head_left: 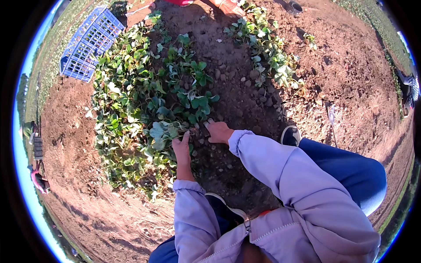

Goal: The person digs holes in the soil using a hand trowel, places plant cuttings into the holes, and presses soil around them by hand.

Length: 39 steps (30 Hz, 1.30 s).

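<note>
My left hand is closed round the base of a leafy plant, likely a strawberry plant, whose pale green leaves spread out to its left. Just right of it, my right hand reaches to the plant's root end near the dark soil. Its fingers are bent together, and whatever they grip is too small to make out. Beyond both hands, more green plants lie loose at the edge of a dense leafy bed.
A blue plastic crate stands at the far left. Another plant row runs at the upper right, near a thin-handled tool in the soil. Another person's hand shows at the top. My shoe is right of my hands.
</note>
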Each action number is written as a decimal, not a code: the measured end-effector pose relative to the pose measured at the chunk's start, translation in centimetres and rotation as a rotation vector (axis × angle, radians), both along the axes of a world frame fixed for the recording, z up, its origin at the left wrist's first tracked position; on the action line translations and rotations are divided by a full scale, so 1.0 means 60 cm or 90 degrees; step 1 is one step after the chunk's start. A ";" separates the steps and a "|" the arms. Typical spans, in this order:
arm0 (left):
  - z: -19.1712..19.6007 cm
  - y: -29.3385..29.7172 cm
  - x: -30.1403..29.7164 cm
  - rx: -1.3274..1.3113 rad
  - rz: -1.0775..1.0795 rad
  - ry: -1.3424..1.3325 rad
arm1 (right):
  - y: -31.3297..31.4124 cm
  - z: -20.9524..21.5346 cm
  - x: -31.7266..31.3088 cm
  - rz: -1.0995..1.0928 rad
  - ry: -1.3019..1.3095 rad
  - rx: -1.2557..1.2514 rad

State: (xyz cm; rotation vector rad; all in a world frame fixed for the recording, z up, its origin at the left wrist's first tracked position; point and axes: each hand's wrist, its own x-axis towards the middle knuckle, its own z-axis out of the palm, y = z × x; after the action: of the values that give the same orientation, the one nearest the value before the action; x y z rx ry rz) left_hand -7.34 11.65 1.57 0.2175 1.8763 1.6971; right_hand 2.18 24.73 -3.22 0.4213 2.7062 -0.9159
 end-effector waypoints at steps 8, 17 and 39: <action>-0.059 0.052 0.003 -0.236 -0.140 0.196 | -0.024 0.002 0.004 0.004 0.032 0.050; -0.124 0.064 0.027 -0.417 -0.240 0.459 | -0.004 0.003 0.067 -0.045 0.188 0.075; -0.162 0.030 0.007 -0.118 -0.222 0.336 | 0.023 -0.012 -0.013 -0.097 -0.038 0.073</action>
State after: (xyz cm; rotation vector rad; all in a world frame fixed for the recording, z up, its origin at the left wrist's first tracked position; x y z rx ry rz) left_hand -6.90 13.45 -8.17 0.9338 2.1874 1.2964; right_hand 1.39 26.11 -3.94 0.6760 2.7107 -0.7742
